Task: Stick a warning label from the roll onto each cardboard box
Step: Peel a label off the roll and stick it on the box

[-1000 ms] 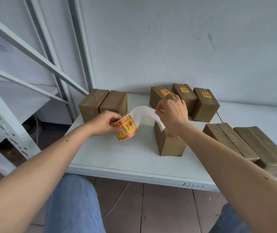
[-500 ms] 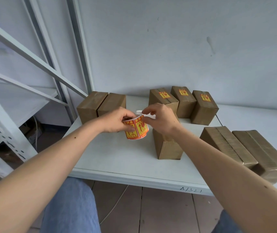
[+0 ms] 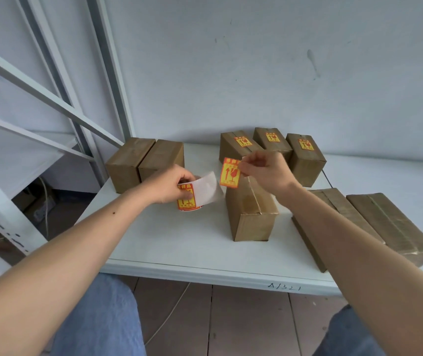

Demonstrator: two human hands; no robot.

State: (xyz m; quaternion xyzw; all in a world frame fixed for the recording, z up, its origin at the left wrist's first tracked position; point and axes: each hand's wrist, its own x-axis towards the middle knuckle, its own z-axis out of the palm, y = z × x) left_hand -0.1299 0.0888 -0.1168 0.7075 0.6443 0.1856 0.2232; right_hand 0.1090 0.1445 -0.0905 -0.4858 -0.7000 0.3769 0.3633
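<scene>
My left hand (image 3: 170, 185) grips the roll of red and yellow warning labels (image 3: 186, 201) just above the white table (image 3: 179, 240), with a strip of bare white backing paper (image 3: 206, 188) sticking out to the right. My right hand (image 3: 267, 170) pinches one peeled warning label (image 3: 229, 173) by its upper right corner and holds it in the air over the far end of a plain cardboard box (image 3: 250, 209) at the table's middle. Three boxes (image 3: 305, 160) at the back carry labels on top.
Two plain boxes (image 3: 143, 163) stand at the back left. Two flat wide boxes (image 3: 390, 222) lie on the right, partly behind my right forearm. A white metal rack (image 3: 51, 98) rises at the left. The wall is close behind the table. My knees are under the front edge.
My right hand has peeled a label off the roll and lifted it up and to the right over the middle box. My left hand has lowered the roll slightly.
</scene>
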